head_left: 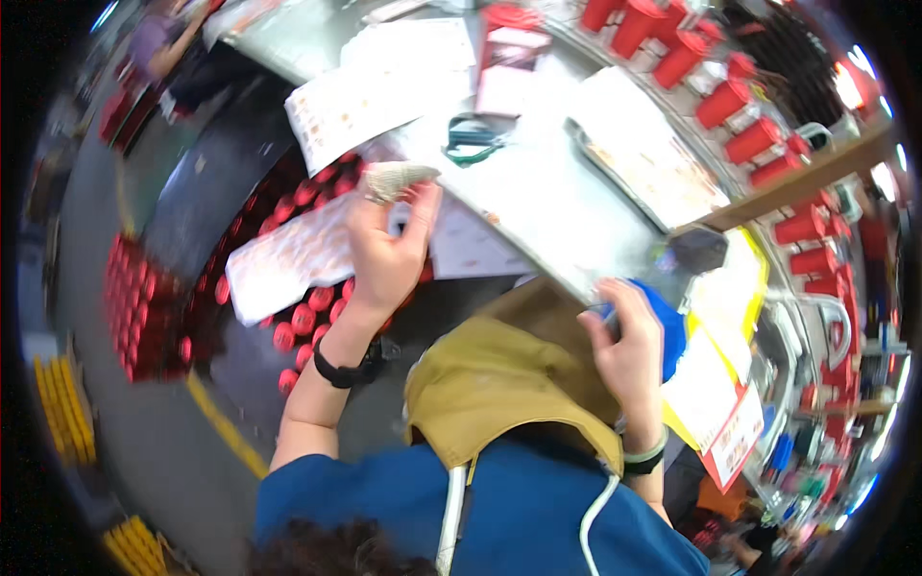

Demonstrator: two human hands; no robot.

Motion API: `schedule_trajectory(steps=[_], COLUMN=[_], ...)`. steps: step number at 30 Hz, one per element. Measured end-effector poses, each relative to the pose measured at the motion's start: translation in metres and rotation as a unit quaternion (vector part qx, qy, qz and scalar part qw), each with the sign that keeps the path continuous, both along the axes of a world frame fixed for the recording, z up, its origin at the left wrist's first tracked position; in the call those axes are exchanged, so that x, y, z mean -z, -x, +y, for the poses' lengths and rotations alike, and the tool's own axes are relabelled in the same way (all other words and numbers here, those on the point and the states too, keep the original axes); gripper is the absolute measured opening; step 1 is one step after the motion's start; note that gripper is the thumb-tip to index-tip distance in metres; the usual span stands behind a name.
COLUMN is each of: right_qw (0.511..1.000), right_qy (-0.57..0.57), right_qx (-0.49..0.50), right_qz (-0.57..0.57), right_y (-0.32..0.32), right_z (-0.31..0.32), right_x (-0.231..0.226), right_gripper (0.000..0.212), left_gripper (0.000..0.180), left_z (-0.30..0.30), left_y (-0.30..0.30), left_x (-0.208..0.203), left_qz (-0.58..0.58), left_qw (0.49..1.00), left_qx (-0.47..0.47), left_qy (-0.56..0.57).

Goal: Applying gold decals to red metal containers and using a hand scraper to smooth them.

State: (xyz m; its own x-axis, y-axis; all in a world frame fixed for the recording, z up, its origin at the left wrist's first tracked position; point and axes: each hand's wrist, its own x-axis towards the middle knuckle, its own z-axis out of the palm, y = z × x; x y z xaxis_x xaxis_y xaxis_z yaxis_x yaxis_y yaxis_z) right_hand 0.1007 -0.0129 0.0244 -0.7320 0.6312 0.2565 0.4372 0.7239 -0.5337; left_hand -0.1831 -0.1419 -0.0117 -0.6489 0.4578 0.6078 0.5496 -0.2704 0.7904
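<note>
My left hand (389,254) is raised beside the edge of the worktable (538,211). Its thumb and fingers pinch a small beige-grey bundle (396,180), perhaps folded cloth, blurred by motion. Below that hand lies a white sheet with pale brown marks (288,259). My right hand (629,346) is at the table's near edge, with curved fingers and the thumb apart from them. A bright blue object (669,322) shows behind this hand, partly hidden by it. A tan apron (509,374) covers my front.
Papers (403,58), a dark green tool (471,139) and a shallow tray with white sheets (643,144) lie on the table. A wooden bar (797,178) juts in from the right, near red containers (725,101). Red-capped items (303,317) stand lower left. Another person (168,48) is far left.
</note>
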Motion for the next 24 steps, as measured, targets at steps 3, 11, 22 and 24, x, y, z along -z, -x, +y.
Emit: schedule_trajectory(steps=[3,11,22,24], right_qw=[0.998,0.973,0.924,0.924], right_qy=[0.029,0.061,0.139,0.122], right_qx=[0.015,0.194,0.349,0.354], right_qz=[0.048,0.106,0.075,0.083], right_y=[-0.026,-0.119,-0.169,-0.168], right_z=[0.006,0.034,0.078,0.081], right_x=[-0.015,-0.009,0.012,0.015], right_gripper=[0.03,0.026,0.026,0.025], left_gripper=[0.03,0.089,0.095,0.09], left_z=[0.099,0.42,0.653,0.641], left_y=[-0.041,-0.045,-0.005,-0.04], left_x=[-0.051,-0.068,-0.045,-0.047], left_qz=[-0.014,0.216,0.053,0.091], left_qw=[0.979,0.967,0.942,0.948], left_qx=[0.204,0.126,0.045,0.058], left_qy=[-0.007,0.057,0.329,0.3])
